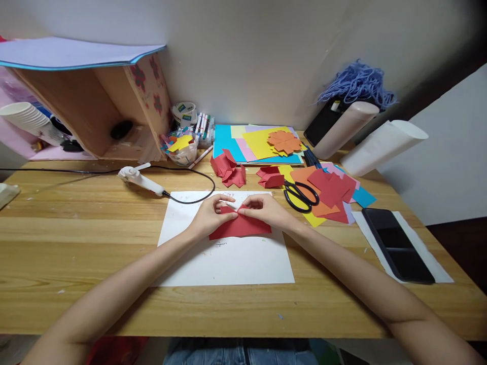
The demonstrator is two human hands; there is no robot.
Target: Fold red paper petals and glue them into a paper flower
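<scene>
Left hand (213, 213): mine, thumb and fingers pinched narrow on paper. Right hand (264, 209): mine, likewise pinched, meeting the left at the paper's upper middle.

Held between both: one red paper piece (243, 229), its wide straight edge toward me, its top part drawn together under my fingertips. Condition: part-folded, by my judgement; the exact fold is hidden by my fingers.

Beneath: one white rectangular paper sheet (249, 263), lightly marked, lying on the light-brown wooden table (110, 268).

Just beyond my hands: one cluster of folded red paper shapes (223, 165), and to its right one separate folded red paper shape (270, 177). I judge these folded through and set aside.

Right of these: one pair of black-handled scissors (300, 195), lying by a spread of loose red, orange and yellow paper pieces (331, 191). These look flat and unfolded.

Farther back: one orange flower-shaped paper piece (283, 143), apparently complete, on a stack of coloured paper sheets (223, 139).

Far left: one white plastic glue gun (140, 182), lying apart, out of my grip.
</scene>
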